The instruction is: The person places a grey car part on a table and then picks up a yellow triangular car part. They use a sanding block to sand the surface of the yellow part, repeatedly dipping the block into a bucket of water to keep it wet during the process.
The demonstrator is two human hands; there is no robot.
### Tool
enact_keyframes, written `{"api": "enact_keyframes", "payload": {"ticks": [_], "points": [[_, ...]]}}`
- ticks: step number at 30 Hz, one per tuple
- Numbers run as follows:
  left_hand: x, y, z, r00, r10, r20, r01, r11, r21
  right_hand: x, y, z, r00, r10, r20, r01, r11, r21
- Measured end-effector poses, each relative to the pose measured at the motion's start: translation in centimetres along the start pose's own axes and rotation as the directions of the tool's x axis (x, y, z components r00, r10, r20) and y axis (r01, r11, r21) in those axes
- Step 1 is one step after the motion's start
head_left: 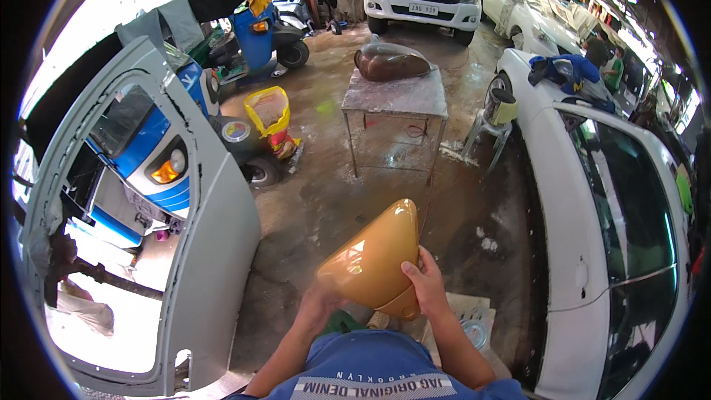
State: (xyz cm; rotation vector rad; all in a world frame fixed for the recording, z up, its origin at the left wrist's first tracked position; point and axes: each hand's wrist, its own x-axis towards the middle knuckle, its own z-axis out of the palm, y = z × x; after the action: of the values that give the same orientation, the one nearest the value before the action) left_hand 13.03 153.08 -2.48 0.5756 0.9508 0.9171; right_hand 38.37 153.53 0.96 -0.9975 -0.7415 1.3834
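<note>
Left hand (317,308) is meeting the lower-left corner of the glossy amber panel (374,255), blurring; I am not managing to tell its grip. Right hand (426,287) is grasping the right edge, thumb pressing the face. Panel is spanning both hands, narrow end pointing away; probably being light, stiff, slick, scratch-prone, edges offering safest hold. Beyond, a table (400,100) is bearing a brown tank (392,61).

Of the hands, the left hand (318,304) is blurred, its fingers apparently hidden beneath the glossy golden-yellow tapered panel (374,255). A brown rounded tank (392,62) hides part of the grey metal-legged desk (396,98)'s far edge.
</note>
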Motion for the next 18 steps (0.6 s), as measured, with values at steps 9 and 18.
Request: {"api": "enact_keyframes", "payload": {"ticks": [9,18], "points": [[15.8,0.0,5.8,0.963,-0.137,0.232,0.063,0.952,0.3,9.7,1.4,-10.4,0.878,-0.06,-0.475,0.002,0.993,-0.122],[36.7,4.7,9.3,0.846,-0.319,0.427,-0.146,0.631,0.762,26.2,-1.8,-17.0,0.718,-0.13,-0.683,0.059,0.99,-0.127]]}}
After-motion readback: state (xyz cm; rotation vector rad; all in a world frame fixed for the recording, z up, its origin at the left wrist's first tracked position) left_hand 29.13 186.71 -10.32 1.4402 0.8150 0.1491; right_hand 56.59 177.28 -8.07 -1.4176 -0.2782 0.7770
